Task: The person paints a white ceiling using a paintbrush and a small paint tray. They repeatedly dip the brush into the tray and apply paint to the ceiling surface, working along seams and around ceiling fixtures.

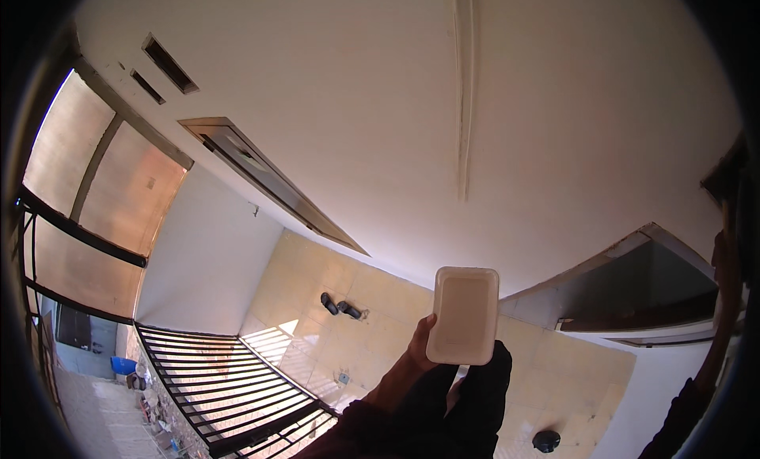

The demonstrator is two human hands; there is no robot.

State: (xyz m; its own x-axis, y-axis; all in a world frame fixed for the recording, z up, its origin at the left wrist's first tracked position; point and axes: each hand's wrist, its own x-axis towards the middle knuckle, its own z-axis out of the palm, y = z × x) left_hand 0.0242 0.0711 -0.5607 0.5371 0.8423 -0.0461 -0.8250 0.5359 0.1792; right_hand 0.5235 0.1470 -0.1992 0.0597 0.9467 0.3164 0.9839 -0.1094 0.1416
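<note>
In front of my body, my left hand (419, 344) grips a pale cream rectangular tray (463, 316) with rounded corners and a raised rim. The thumb lies along the tray's left side, and the other fingers are hidden behind it. At the far right, my right arm stretches upward along the picture's edge. My right hand (722, 257) is there, dim and partly cut by the dark rim, below a dark brown object (724, 174) that I cannot make out. Whether it touches that object is unclear, and its fingers barely show.
A black barred railing (229, 380) runs at the lower left, with a blue basin (123, 365) beyond it. Black sandals (340, 305) lie on the tan tiled floor (309, 261). A round black object (546, 441) is at the lower right. A white wall (348, 102) has framed openings (649, 285).
</note>
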